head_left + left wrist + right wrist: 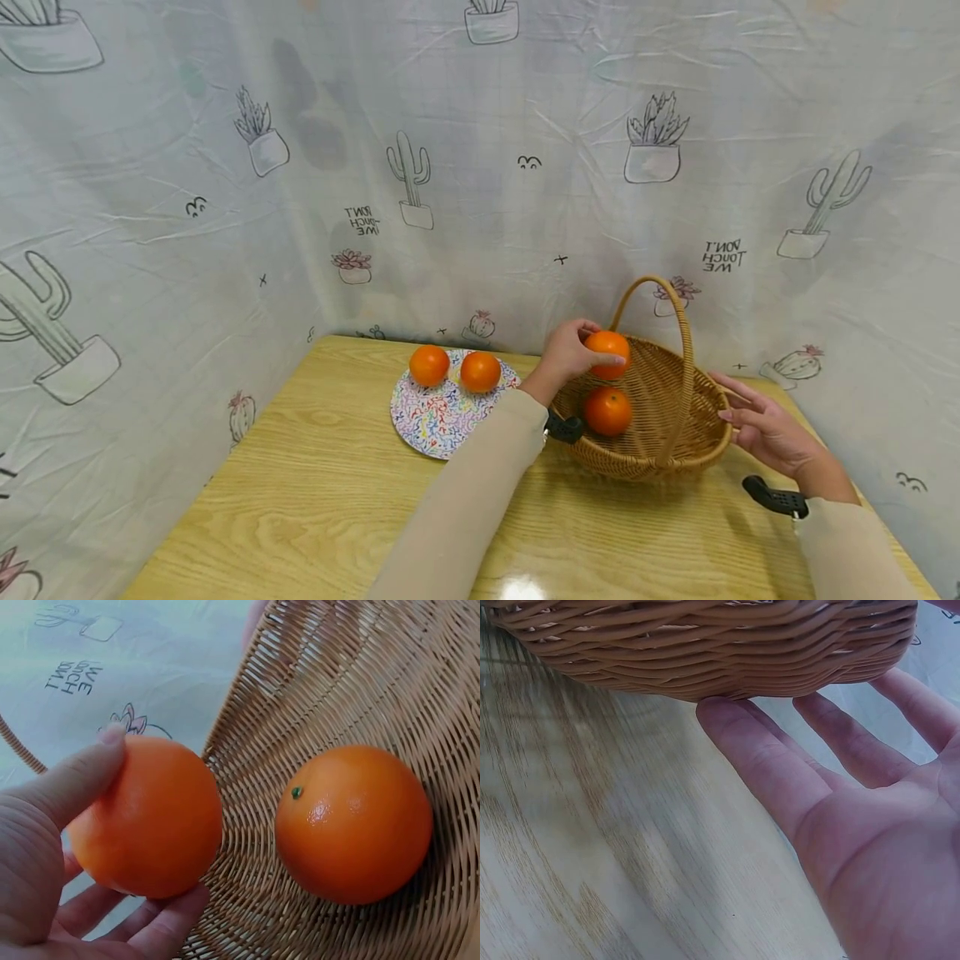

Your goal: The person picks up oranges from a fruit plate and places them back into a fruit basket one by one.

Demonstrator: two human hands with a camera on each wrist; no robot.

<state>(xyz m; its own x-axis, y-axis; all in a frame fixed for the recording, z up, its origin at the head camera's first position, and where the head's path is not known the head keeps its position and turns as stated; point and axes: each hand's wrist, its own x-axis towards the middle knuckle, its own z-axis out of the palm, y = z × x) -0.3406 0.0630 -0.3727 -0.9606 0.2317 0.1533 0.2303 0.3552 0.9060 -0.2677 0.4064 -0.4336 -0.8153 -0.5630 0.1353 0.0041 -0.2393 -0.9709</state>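
My left hand [572, 354] holds an orange [609, 357] over the left side of a wicker basket [654, 387], thumb on one side and fingers on the other. In the left wrist view this orange [154, 817] is close to the basket's rim. Inside the basket lies another orange [354, 825], its small green stem spot showing. My right hand [776, 433] is at the basket's right end. Seen from the right wrist, its fingers [765, 761] are fairly straight and touch the basket's outer wall [727, 656].
Left of the basket, a round multicoloured plate [427, 421] carries two oranges, one on the left [429, 365] and one on the right [480, 372]. The basket's tall arched handle [686, 358] rises over its middle. A cloth printed with cacti [465, 208] hangs behind the wooden table [300, 500].
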